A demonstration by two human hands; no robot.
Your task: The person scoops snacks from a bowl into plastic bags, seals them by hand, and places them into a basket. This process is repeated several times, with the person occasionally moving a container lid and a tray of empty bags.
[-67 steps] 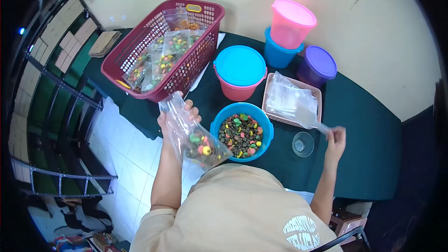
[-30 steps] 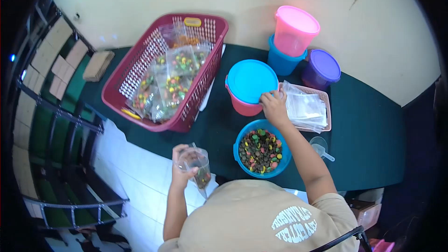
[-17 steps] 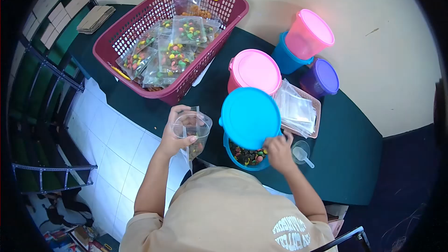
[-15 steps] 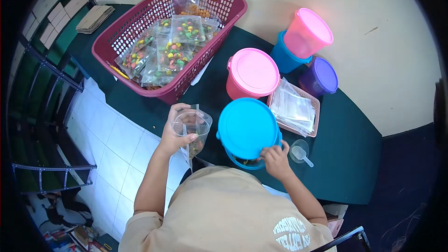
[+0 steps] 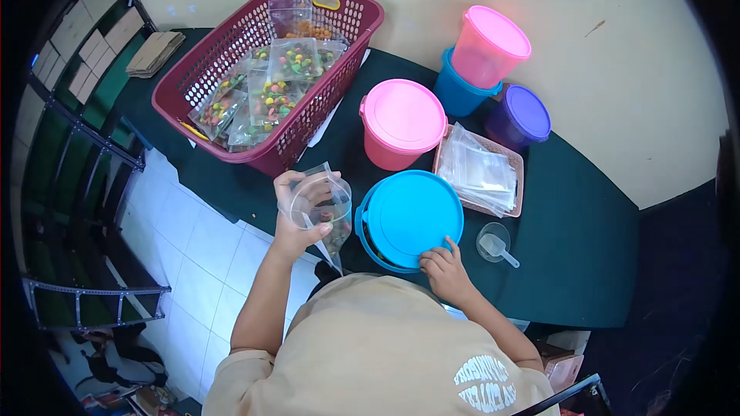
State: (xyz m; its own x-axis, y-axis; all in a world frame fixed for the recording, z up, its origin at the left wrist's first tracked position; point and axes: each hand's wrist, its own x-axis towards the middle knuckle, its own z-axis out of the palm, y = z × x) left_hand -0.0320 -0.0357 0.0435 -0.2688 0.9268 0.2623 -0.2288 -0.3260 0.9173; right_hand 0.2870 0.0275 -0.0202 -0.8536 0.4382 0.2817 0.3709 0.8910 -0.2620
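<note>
My left hand (image 5: pixel 299 219) is wrapped round a clear plastic cup (image 5: pixel 320 202) together with a clear pouch (image 5: pixel 336 233) that has colourful pieces in its lower part. To its right stands a blue tub, its blue lid (image 5: pixel 415 214) lying a little off the rim, with a dark gap at the left. My right hand (image 5: pixel 445 266) rests on the lid's lower right edge, fingertips on it; whether they pinch the rim is hard to tell.
A maroon basket (image 5: pixel 266 156) holds several filled pouches. Behind the blue tub are pink tubs (image 5: pixel 402 119) (image 5: pixel 493 46), a purple tub (image 5: pixel 526 117) and a tray of empty pouches (image 5: pixel 479 173). A small cup with a scoop (image 5: pixel 493 243) stands right.
The blue lid has shifted down and to the right, and the gap under it now shows at the left instead of the front. My right hand has moved slightly left and down.
</note>
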